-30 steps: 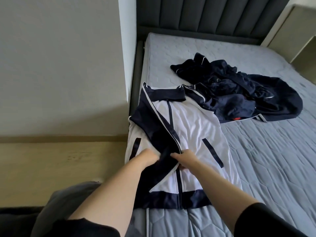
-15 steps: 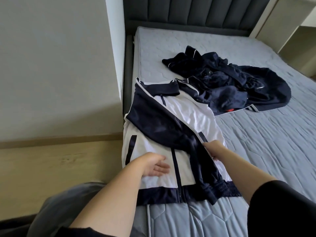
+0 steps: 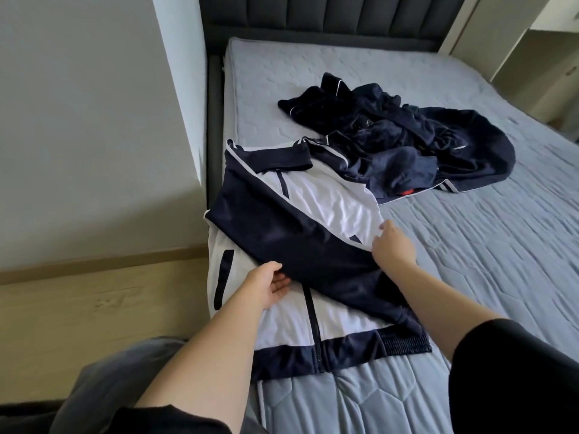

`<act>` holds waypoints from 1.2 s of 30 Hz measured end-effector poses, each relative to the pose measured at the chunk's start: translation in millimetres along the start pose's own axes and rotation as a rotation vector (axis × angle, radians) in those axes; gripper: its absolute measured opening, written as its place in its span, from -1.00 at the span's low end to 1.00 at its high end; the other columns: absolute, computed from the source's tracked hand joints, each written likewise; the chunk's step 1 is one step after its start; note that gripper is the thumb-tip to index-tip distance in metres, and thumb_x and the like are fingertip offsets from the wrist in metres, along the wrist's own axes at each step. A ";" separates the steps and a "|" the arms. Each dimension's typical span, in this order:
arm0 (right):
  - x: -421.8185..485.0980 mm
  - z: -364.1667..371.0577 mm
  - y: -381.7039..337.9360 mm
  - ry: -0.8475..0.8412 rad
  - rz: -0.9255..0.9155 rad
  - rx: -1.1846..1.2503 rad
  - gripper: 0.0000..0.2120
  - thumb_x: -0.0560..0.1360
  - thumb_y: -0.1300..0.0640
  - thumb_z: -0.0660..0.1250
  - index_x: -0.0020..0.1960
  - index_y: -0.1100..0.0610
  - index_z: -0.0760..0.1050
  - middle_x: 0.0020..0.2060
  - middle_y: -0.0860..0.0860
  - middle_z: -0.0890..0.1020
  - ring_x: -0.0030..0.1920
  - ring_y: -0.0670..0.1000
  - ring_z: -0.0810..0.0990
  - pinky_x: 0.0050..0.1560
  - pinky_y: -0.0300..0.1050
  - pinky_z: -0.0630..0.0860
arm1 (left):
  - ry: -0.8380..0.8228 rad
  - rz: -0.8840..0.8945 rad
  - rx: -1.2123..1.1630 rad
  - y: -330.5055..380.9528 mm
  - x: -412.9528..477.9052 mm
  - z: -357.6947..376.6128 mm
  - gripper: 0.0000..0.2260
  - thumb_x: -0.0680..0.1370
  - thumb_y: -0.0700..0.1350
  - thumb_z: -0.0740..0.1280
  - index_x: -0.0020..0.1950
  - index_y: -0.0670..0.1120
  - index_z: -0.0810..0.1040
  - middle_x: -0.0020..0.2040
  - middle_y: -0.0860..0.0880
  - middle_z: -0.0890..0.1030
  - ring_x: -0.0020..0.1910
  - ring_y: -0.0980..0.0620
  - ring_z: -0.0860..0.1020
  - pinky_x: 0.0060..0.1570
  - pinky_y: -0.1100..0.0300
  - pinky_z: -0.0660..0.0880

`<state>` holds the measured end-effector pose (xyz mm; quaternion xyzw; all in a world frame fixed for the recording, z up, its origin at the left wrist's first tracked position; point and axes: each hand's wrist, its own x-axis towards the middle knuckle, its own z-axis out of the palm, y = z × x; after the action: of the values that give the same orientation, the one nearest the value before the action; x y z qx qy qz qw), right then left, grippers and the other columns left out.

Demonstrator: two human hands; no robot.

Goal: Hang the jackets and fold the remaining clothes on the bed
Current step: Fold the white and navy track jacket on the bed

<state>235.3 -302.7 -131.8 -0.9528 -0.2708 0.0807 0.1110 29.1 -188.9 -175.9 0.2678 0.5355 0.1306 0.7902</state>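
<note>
A white and navy zip jacket lies flat on the near left part of the bed, front side up. Its navy sleeve is folded diagonally across the chest toward the lower right hem. My left hand rests on the white front beside the zip, fingers relaxed and touching the sleeve's lower edge. My right hand lies on the sleeve near the jacket's right side, fingers extended over the fabric. Behind the jacket is a crumpled heap of dark navy clothes.
A dark padded headboard stands at the far end. A pale wall and wooden floor run along the bed's left side. Cream cabinets are at the far right. Grey quilted mattress stretches to the right.
The navy sleeve went from bunched at the jacket's centre to laid diagonally across it. My right hand moved right and up along it; my left hand let go and opened.
</note>
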 end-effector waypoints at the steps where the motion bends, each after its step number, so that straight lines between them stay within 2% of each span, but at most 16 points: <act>1: -3.3 5.5 0.4 0.119 -0.051 0.031 -0.70 0.57 0.23 0.12 0.29 0.23 0.34 0.18 0.19 0.48 0.18 0.22 0.44 0.01 0.00 0.35 | 0.027 0.012 0.027 -1.3 1.2 0.7 -0.89 0.57 -0.22 0.20 -0.15 -0.15 0.43 -0.25 -0.13 0.50 -0.28 -0.05 0.52 -0.19 0.04 0.49; 3: -11.6 25.7 2.2 0.254 -0.255 0.034 -0.66 0.55 0.22 0.18 0.31 0.25 0.36 0.20 0.20 0.47 0.21 0.23 0.41 0.11 0.06 0.32 | 0.060 0.022 0.080 -3.7 3.5 0.3 -0.90 0.57 -0.22 0.16 -0.11 -0.17 0.44 -0.23 -0.17 0.55 -0.29 -0.09 0.56 -0.19 0.04 0.49; 4: -17.0 37.5 4.4 0.222 -0.343 -0.008 -0.63 0.55 0.18 0.17 0.34 0.24 0.35 0.24 0.18 0.46 0.25 0.22 0.40 0.19 0.07 0.28 | 0.070 0.023 0.117 -4.0 3.8 -0.2 -0.89 0.57 -0.22 0.14 -0.07 -0.18 0.44 -0.24 -0.17 0.57 -0.31 -0.09 0.58 -0.23 0.06 0.49; 5: -23.1 49.3 7.5 0.109 -0.382 -0.087 -0.58 0.58 0.10 0.13 0.40 0.20 0.27 0.33 0.16 0.39 0.34 0.18 0.33 0.28 0.07 0.21 | 0.077 0.027 0.172 -4.2 4.3 -1.6 -0.88 0.56 -0.23 0.13 -0.03 -0.20 0.45 -0.24 -0.17 0.58 -0.34 -0.09 0.59 -0.29 0.09 0.50; 7: -31.5 70.8 16.0 -0.163 -0.298 -0.269 -0.49 0.62 -0.05 -0.01 0.52 0.08 0.02 0.50 0.06 0.12 0.49 0.07 0.07 0.42 0.13 0.00 | 0.090 0.036 0.309 -5.4 5.2 -5.2 -0.83 0.56 -0.24 0.13 0.07 -0.24 0.46 -0.24 -0.17 0.61 -0.37 -0.07 0.62 -0.40 0.17 0.48; 9: -34.1 80.9 13.6 -0.195 -0.179 -0.242 -0.46 0.59 -0.02 -0.01 0.53 0.04 -0.06 0.53 0.05 0.00 0.52 0.06 -0.06 0.44 0.20 -0.10 | 0.086 0.036 0.353 -5.3 6.2 -9.3 -0.81 0.56 -0.24 0.14 0.12 -0.24 0.46 -0.23 -0.17 0.62 -0.36 -0.07 0.62 -0.42 0.20 0.48; 11: -37.8 81.9 -7.2 -0.063 -0.191 -0.155 -0.40 0.52 0.07 0.07 0.52 0.10 -0.02 0.53 0.10 -0.02 0.52 0.07 -0.09 0.45 0.20 -0.12 | 0.069 0.037 0.259 -2.4 9.3 -12.8 -0.84 0.57 -0.25 0.17 0.11 -0.24 0.45 -0.20 -0.20 0.60 -0.32 -0.10 0.62 -0.34 0.12 0.52; 14: -41.2 85.2 -47.0 0.056 -0.406 -0.128 -0.38 0.50 0.12 0.10 0.52 0.13 0.02 0.53 0.12 -0.01 0.53 0.09 -0.10 0.45 0.17 -0.16 | 0.076 0.090 0.058 9.9 17.8 -19.8 -0.84 0.58 -0.23 0.22 0.14 -0.22 0.46 -0.13 -0.19 0.58 -0.24 -0.10 0.59 -0.20 0.07 0.53; 16: -40.9 88.9 -70.5 0.054 -0.487 -0.097 -0.42 0.55 0.07 0.09 0.53 0.13 0.03 0.53 0.12 -0.01 0.53 0.08 -0.10 0.45 0.16 -0.18 | 0.076 0.127 -0.056 21.1 24.1 -25.7 -0.81 0.58 -0.22 0.24 0.18 -0.18 0.47 -0.04 -0.16 0.58 -0.18 -0.07 0.58 -0.16 0.08 0.52; 19: -29.8 96.0 -98.3 0.038 -0.471 -0.060 -0.44 0.58 0.01 0.06 0.53 0.12 0.03 0.53 0.10 -0.03 0.53 0.07 -0.12 0.46 0.15 -0.19 | 0.056 0.173 -0.201 40.8 35.0 -34.2 -0.80 0.58 -0.23 0.23 0.20 -0.12 0.45 0.06 -0.11 0.56 -0.06 -0.06 0.56 -0.13 0.09 0.50; 22: -13.6 105.1 -123.0 0.006 -0.471 -0.099 -0.42 0.57 -0.03 0.06 0.53 0.12 0.01 0.53 0.10 -0.06 0.52 0.08 -0.15 0.45 0.16 -0.20 | 0.086 0.241 -0.278 64.1 46.5 -39.8 -0.79 0.56 -0.25 0.23 0.17 -0.05 0.45 0.03 -0.07 0.57 -0.05 -0.03 0.56 -0.13 0.09 0.50; 24: -0.6 110.0 -140.8 0.006 -0.549 -0.165 -0.40 0.56 -0.04 0.05 0.54 0.12 -0.02 0.54 0.10 -0.06 0.52 0.08 -0.17 0.45 0.18 -0.21 | 0.142 0.293 -0.287 79.6 58.0 -43.9 -0.77 0.55 -0.24 0.26 0.18 -0.04 0.47 0.01 -0.06 0.60 -0.08 -0.03 0.58 -0.15 0.08 0.53; 28: 27.4 122.2 -152.0 0.006 -0.545 -0.251 -0.41 0.57 -0.10 -0.02 0.54 0.05 -0.04 0.54 0.08 -0.05 0.52 0.09 -0.16 0.43 0.24 -0.22 | 0.281 0.351 -0.230 101.0 86.1 -52.9 -0.89 0.55 -0.12 0.32 0.05 -0.11 0.51 0.09 -0.17 0.60 0.08 -0.18 0.58 0.15 -0.09 0.51; 31: 27.8 141.0 -142.3 0.058 -0.480 -0.268 -0.40 0.54 -0.15 -0.06 0.54 0.00 -0.01 0.54 0.08 -0.04 0.53 0.09 -0.16 0.41 0.28 -0.24 | 0.499 0.379 -0.081 102.1 106.2 -58.0 -0.85 0.57 -0.08 0.26 -0.02 -0.15 0.53 -0.03 -0.14 0.57 0.10 -0.20 0.55 0.11 0.04 0.51; 33: 25.5 151.1 -140.8 0.075 -0.446 -0.198 -0.39 0.52 -0.13 -0.04 0.53 0.01 0.03 0.54 0.08 -0.01 0.53 0.08 -0.14 0.40 0.28 -0.25 | 0.621 0.332 -0.046 98.4 111.4 -60.3 -0.75 0.58 -0.06 0.22 0.00 -0.23 0.54 0.04 -0.18 0.59 0.10 -0.21 0.54 0.11 0.04 0.50; 36: 28.8 156.5 -141.7 0.080 -0.432 -0.166 -0.37 0.49 -0.13 -0.07 0.52 0.03 0.08 0.53 0.09 0.03 0.53 0.09 -0.09 0.41 0.29 -0.19 | 0.732 0.292 0.131 98.0 108.9 -59.1 -0.65 0.62 -0.06 0.14 0.16 -0.31 0.52 0.16 -0.24 0.56 0.16 -0.23 0.51 0.10 0.10 0.40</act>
<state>155.4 -143.6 -248.9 -0.8811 -0.4693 -0.0053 0.0578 25.6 -37.9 -222.1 0.3265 0.7452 0.2941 0.5015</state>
